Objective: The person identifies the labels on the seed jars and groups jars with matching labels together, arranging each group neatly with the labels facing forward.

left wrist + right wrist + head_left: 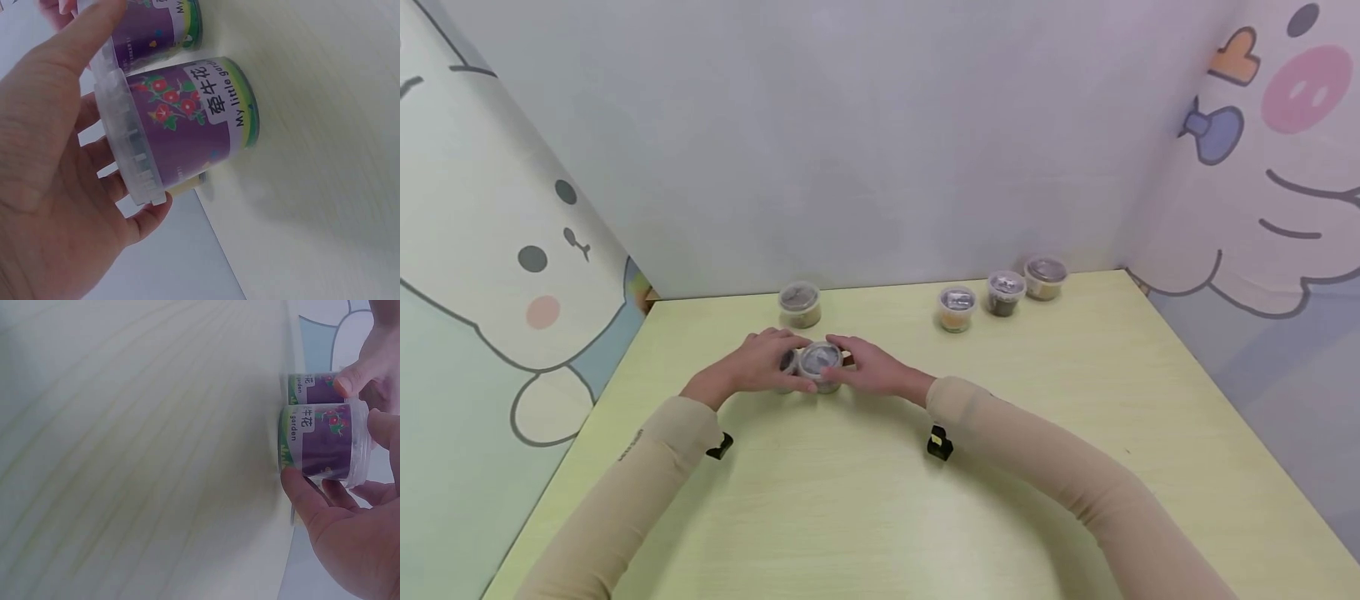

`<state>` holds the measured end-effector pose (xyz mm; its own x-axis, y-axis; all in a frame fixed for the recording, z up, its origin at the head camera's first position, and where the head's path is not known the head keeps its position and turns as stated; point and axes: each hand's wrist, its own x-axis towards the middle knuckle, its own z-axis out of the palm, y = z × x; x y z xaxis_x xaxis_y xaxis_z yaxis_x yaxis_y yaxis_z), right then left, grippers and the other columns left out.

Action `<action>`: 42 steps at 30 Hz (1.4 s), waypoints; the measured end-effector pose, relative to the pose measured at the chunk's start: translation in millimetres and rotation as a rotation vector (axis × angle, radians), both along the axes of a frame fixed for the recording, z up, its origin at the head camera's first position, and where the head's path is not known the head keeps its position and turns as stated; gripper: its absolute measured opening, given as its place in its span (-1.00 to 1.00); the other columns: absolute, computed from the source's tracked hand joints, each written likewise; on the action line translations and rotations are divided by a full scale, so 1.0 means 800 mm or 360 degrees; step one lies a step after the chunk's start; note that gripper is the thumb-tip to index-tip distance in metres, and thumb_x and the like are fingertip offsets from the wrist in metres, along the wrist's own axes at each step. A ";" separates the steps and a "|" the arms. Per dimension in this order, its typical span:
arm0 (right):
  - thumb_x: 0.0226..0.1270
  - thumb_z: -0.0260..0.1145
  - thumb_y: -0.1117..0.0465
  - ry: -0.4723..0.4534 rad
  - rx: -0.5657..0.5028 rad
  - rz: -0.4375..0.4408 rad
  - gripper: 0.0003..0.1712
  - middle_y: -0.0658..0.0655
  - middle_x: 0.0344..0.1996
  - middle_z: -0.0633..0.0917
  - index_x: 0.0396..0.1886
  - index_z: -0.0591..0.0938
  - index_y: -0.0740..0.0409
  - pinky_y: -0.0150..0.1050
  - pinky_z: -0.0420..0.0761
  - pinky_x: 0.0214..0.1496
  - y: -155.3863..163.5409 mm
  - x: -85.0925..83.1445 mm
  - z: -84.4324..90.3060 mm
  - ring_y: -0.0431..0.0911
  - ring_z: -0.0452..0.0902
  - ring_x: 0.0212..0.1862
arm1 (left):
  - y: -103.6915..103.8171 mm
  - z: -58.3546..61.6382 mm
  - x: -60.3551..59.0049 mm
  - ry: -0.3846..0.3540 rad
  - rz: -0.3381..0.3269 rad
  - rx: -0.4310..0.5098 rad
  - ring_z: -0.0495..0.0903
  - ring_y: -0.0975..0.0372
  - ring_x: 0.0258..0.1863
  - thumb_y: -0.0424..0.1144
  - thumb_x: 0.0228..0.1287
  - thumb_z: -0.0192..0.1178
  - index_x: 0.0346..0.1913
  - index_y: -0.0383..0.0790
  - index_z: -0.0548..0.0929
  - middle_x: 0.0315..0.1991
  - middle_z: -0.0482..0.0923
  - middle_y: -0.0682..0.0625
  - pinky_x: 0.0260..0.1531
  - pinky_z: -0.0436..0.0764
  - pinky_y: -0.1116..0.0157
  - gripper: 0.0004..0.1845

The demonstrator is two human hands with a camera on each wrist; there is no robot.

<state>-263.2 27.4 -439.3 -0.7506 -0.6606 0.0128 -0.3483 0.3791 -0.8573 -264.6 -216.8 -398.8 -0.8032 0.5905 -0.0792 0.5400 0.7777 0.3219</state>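
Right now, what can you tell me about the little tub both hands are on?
The tub is a small round clear-plastic cup with a ribbed clear lid and a purple label showing red flowers, Chinese characters and "My little garden". It stands upright on the pale yellow-green table, lid on, close beside a second like tub. The left hand and right hand hold it from either side, fingers curled round its wall.

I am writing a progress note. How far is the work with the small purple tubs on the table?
Done: nothing is clearly finished. In hand: the left hand grips one purple tub and the right hand grips a second tub; the two tubs stand close together on the table. Left: one tub behind the hands and three tubs at the far right stand untouched.
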 end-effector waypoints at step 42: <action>0.53 0.20 0.17 0.0580 0.1316 0.0013 -0.75 0.20 -0.27 0.71 -0.14 0.66 0.29 0.06 0.64 -0.05 0.226 -0.028 0.100 0.08 0.66 -0.18 | 0.205 0.067 -0.049 0.0039 -0.0223 -0.0207 0.56 0.08 0.17 -0.01 0.52 0.14 0.30 -0.24 0.56 0.20 0.58 -0.10 0.16 0.53 0.13 -0.53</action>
<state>-285.6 207.8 -359.4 -0.7880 -0.5700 -0.2325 -0.5505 0.8215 -0.1484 -304.0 -52.7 -345.0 -0.7165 0.6827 -0.1435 0.6523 0.7286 0.2088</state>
